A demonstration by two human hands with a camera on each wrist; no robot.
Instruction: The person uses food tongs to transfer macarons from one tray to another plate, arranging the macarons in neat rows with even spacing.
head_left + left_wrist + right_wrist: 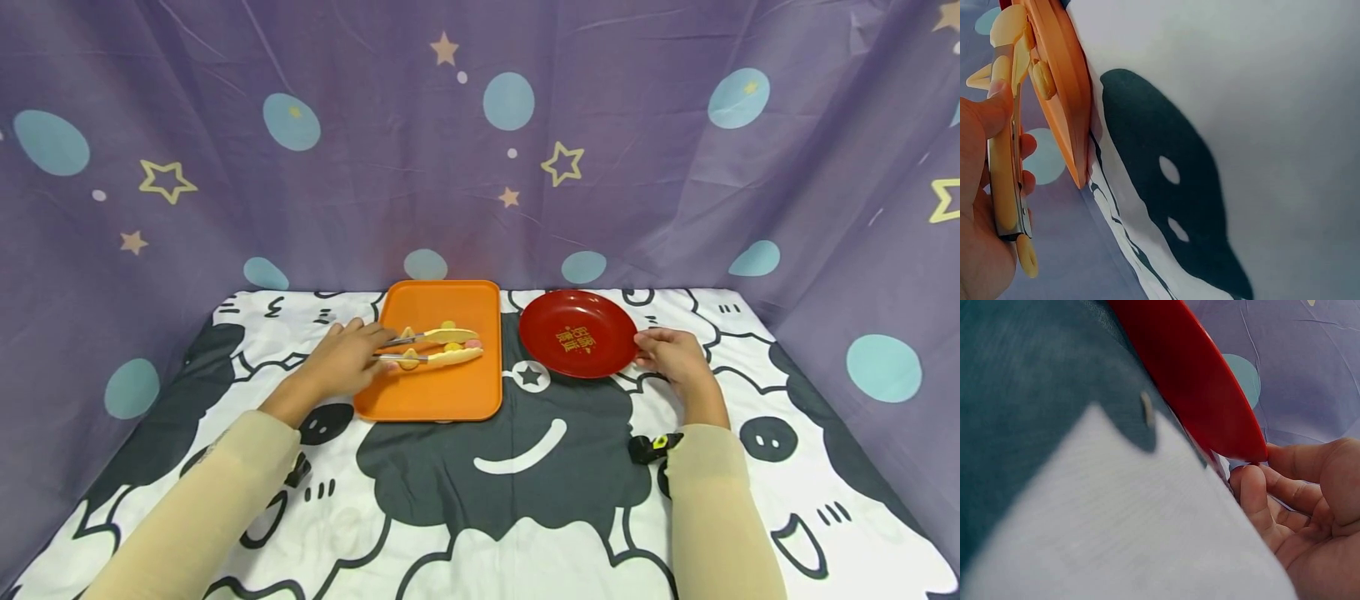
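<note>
My left hand (347, 357) holds a pair of cream-yellow tongs (453, 336) with metal along the arms. Their two tips stand apart above the orange tray (442, 404), pointing right. Small yellow and pink pieces (472, 343) lie on the tray by the tips, partly hidden by them. In the left wrist view, thumb and fingers wrap the tongs' handle (1002, 175). At the right, my right hand (677, 354) pinches the rim of a round red plate (540, 329) with gold writing in its middle. The right wrist view shows the plate's edge (1200, 381) between thumb and fingers.
A white and dark cartoon-print cloth (517, 492) covers the table under the tray and plate. Purple curtain (420, 167) with stars and blue dots hangs behind and at both sides. The tray stands left of the plate, a narrow gap between them.
</note>
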